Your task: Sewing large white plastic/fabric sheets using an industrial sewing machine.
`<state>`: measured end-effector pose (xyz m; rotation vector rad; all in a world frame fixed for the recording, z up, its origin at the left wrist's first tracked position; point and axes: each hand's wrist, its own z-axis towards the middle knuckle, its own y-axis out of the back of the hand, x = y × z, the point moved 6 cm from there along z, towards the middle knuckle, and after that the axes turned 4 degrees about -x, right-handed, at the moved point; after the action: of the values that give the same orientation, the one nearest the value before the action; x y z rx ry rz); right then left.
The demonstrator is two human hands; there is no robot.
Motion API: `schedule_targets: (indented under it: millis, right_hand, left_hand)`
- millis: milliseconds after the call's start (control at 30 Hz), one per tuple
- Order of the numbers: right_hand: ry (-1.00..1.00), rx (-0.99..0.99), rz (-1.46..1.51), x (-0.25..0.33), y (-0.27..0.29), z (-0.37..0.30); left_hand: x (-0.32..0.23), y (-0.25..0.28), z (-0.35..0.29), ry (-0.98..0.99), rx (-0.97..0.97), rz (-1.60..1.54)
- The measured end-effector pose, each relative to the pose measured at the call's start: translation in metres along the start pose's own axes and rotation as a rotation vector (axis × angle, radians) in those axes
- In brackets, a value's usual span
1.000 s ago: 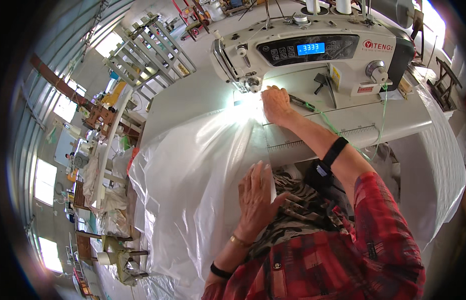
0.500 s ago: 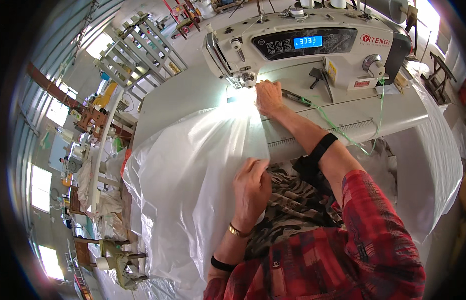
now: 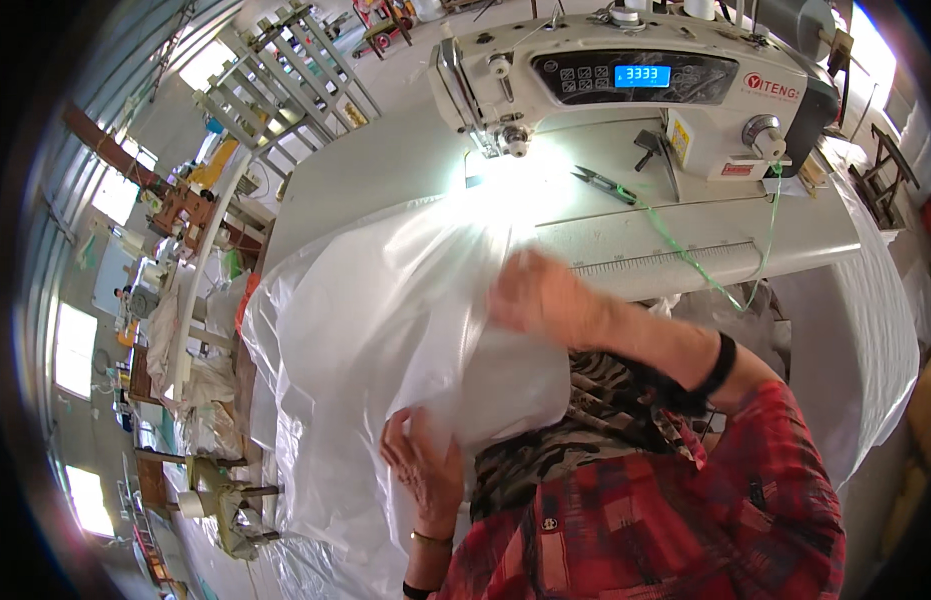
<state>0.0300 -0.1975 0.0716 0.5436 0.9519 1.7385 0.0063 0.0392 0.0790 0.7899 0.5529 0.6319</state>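
A large sheet of white translucent plastic (image 3: 355, 320) hangs from the sewing machine bed over the table's front edge. Its gathered top runs into the bright glare under the head of the white sewing machine (image 3: 625, 75). My left hand (image 3: 425, 465) rests on the lower part of the sheet, fingers spread. Nearer the table edge, my right hand (image 3: 545, 297) is over the sheet's right side; motion blurs its fingers, so whether they grip the plastic cannot be told. The needle area is washed out by the lamp.
Thread snips (image 3: 605, 185) with a green cord (image 3: 675, 245) lie on the table, right of the needle area. A ruler strip (image 3: 675, 255) runs along the front edge. More white sheeting (image 3: 855, 330) hangs at the right. Grey metal racks (image 3: 275, 90) stand at the far left.
My right hand has come back from beside the needle toward me and left of the snips. My left hand has moved down and left along the sheet.
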Motion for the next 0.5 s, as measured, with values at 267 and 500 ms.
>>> schedule_targets:
  millis: [267,500]
  right_hand:
    - [-0.052,0.268,0.216,0.052,-0.012,-0.066]
    - [-0.739,0.304,1.233,0.06,-0.021,-0.025]
  left_hand:
    - [0.111,0.022,-0.013,0.733,0.129,-0.609]
    - [0.095,0.052,0.049,0.813,-0.116,-1.187]
